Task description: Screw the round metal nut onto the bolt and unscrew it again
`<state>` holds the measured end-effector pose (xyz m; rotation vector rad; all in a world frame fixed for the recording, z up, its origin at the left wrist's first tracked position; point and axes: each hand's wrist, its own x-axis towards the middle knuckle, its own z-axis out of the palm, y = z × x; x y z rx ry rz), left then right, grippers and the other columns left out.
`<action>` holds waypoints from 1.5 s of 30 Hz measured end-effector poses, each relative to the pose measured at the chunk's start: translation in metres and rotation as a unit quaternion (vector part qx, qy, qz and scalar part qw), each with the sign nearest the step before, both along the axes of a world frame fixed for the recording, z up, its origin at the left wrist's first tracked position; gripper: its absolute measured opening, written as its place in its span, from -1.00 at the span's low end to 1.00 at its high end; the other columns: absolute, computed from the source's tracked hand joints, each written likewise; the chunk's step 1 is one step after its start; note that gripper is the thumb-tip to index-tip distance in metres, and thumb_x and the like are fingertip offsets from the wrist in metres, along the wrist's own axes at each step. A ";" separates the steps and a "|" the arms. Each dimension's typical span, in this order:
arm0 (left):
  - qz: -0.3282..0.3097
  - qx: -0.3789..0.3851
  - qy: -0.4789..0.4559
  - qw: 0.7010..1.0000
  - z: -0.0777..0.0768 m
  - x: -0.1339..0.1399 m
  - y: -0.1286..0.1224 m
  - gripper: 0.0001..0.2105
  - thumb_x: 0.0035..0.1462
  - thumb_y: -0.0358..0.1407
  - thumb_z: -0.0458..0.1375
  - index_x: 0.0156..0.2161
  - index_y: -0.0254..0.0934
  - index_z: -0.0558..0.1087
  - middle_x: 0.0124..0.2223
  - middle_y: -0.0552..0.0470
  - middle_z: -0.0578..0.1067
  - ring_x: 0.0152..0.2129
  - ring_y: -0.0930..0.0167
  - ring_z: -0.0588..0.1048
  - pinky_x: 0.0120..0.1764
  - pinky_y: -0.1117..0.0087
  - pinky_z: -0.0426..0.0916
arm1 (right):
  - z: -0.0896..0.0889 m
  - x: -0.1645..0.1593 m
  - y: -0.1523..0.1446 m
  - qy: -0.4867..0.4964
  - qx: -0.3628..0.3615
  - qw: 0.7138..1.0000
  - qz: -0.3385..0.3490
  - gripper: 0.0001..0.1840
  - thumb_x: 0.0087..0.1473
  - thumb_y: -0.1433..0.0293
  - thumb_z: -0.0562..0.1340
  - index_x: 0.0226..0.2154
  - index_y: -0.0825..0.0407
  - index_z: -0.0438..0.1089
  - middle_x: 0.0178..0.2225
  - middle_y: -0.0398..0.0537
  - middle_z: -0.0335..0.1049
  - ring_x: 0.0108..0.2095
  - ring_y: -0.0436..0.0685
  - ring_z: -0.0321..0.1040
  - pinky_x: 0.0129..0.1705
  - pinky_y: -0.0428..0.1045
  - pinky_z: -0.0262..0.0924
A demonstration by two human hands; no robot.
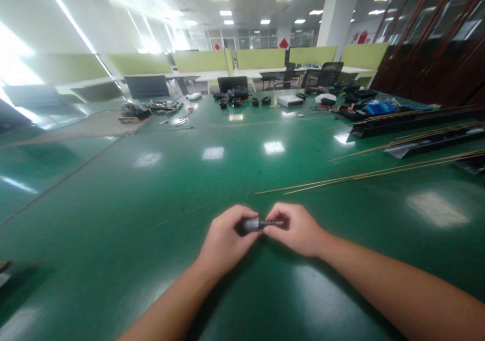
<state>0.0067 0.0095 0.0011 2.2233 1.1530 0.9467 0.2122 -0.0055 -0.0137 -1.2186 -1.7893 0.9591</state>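
Observation:
Just above the green tabletop, both hands meet around a small metal piece (251, 224) that looks like a drill chuck: a grey cylinder with a thin, dark, ribbed shaft (273, 223) pointing right. My left hand (228, 236) is closed around the cylinder, with thumb and index finger curved along its sides. At the other end, my right hand (296, 229) pinches near the shaft, thumb below and bent fingers above. The shaft's tip lies inside the curl of the right fingers. The cylinder's left end is partly hidden in my left palm.
Thin brass-coloured rods (322, 183) lie beyond my right hand, reaching to the right edge. Dark metal channels (409, 124) and a blue bundle (381, 106) are farther right. Small black parts (238, 101) and a white box (290, 100) line the far edge. Loose hardware (164, 107) sits far left.

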 end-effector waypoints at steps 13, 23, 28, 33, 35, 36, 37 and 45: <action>0.009 0.013 -0.001 1.000 -0.001 -0.001 0.001 -0.84 0.03 -0.37 0.29 -0.23 -0.23 0.49 -0.25 0.05 0.55 -0.32 0.41 0.51 -0.24 0.41 0.40 | -0.001 0.000 0.001 0.008 -0.005 1.000 -0.006 -0.90 0.00 0.38 0.32 -0.39 0.08 0.45 -0.46 -0.13 0.45 -0.47 0.00 0.32 -0.42 -0.11 0.17; 0.015 0.018 -0.001 1.000 -0.002 -0.003 0.001 -0.85 0.03 -0.36 0.28 -0.24 -0.25 0.48 -0.25 0.02 0.55 -0.32 0.40 0.52 -0.23 0.39 0.42 | 0.000 -0.001 0.000 0.009 0.003 1.000 -0.018 -0.89 -0.01 0.38 0.33 -0.40 0.08 0.45 -0.48 -0.13 0.44 -0.48 0.00 0.31 -0.43 -0.12 0.16; 0.027 0.024 -0.002 0.999 -0.002 -0.004 0.002 -0.84 0.01 -0.39 0.29 -0.25 -0.24 0.48 -0.24 0.04 0.55 -0.31 0.40 0.52 -0.21 0.39 0.42 | 0.001 -0.002 0.000 0.017 0.000 1.000 -0.023 -0.91 -0.01 0.39 0.32 -0.40 0.08 0.45 -0.48 -0.13 0.44 -0.49 0.00 0.31 -0.43 -0.12 0.17; 0.034 0.029 -0.007 0.999 -0.001 -0.004 0.003 -0.83 -0.01 -0.40 0.29 -0.25 -0.24 0.49 -0.25 0.04 0.55 -0.31 0.40 0.52 -0.21 0.39 0.43 | 0.000 -0.001 -0.001 0.018 -0.003 1.000 -0.021 -0.92 -0.01 0.41 0.32 -0.40 0.09 0.45 -0.49 -0.14 0.43 -0.49 -0.01 0.31 -0.43 -0.12 0.16; 0.035 0.030 -0.010 0.999 0.000 -0.004 0.003 -0.83 -0.02 -0.41 0.30 -0.25 -0.24 0.49 -0.25 0.04 0.55 -0.32 0.40 0.51 -0.22 0.40 0.42 | 0.000 -0.001 0.000 0.016 -0.003 1.000 -0.022 -0.92 -0.01 0.41 0.32 -0.40 0.08 0.45 -0.48 -0.13 0.43 -0.49 -0.01 0.30 -0.43 -0.12 0.16; 0.037 0.029 -0.012 0.999 0.000 -0.003 0.003 -0.82 -0.02 -0.41 0.30 -0.25 -0.24 0.49 -0.25 0.04 0.55 -0.32 0.40 0.51 -0.23 0.40 0.42 | 0.001 -0.001 0.000 0.016 -0.002 1.000 -0.024 -0.92 -0.01 0.40 0.32 -0.40 0.08 0.45 -0.48 -0.13 0.43 -0.49 -0.01 0.30 -0.43 -0.12 0.16; 0.038 0.027 -0.013 0.999 0.000 -0.003 0.003 -0.82 -0.02 -0.41 0.30 -0.25 -0.24 0.49 -0.25 0.05 0.55 -0.33 0.41 0.51 -0.23 0.40 0.42 | 0.001 -0.001 0.000 0.015 -0.002 1.000 -0.027 -0.92 -0.01 0.40 0.32 -0.40 0.08 0.45 -0.48 -0.13 0.43 -0.49 -0.01 0.30 -0.43 -0.12 0.16; 0.044 0.016 -0.021 0.999 -0.001 -0.005 0.004 -0.81 -0.03 -0.42 0.32 -0.26 -0.24 0.49 -0.24 0.07 0.55 -0.31 0.43 0.51 -0.22 0.42 0.39 | -0.001 -0.001 0.000 0.016 -0.011 0.999 -0.032 -0.89 -0.02 0.38 0.32 -0.40 0.09 0.44 -0.54 -0.19 0.34 -0.54 -0.04 0.22 -0.49 -0.14 0.07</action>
